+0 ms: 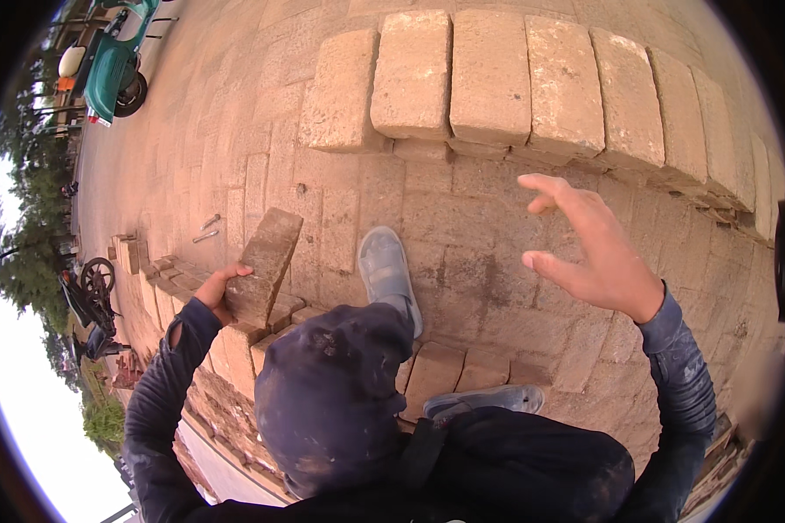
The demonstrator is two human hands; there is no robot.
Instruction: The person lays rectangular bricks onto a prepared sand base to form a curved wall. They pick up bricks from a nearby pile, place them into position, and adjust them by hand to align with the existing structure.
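My left hand (pixel 219 292) grips a reddish-brown brick (pixel 266 261) by its lower end and holds it tilted, just above the edge of a large brick stack (pixel 462 288) I stand on. My right hand (pixel 597 253) is raised over the stack with its fingers spread and nothing in it. A row of pale upright bricks (pixel 497 78) runs across the far side of the stack. My grey shoes (pixel 387 270) rest on the bricks, one forward, the other shoe (pixel 488 401) turned sideways near me.
A green scooter (pixel 113 65) is parked on the paved ground at the upper left. A dark motorbike (pixel 87 301) stands below at the left, near trees. Loose bricks (pixel 129 253) and two small metal pieces (pixel 206 228) lie on the stack's left part.
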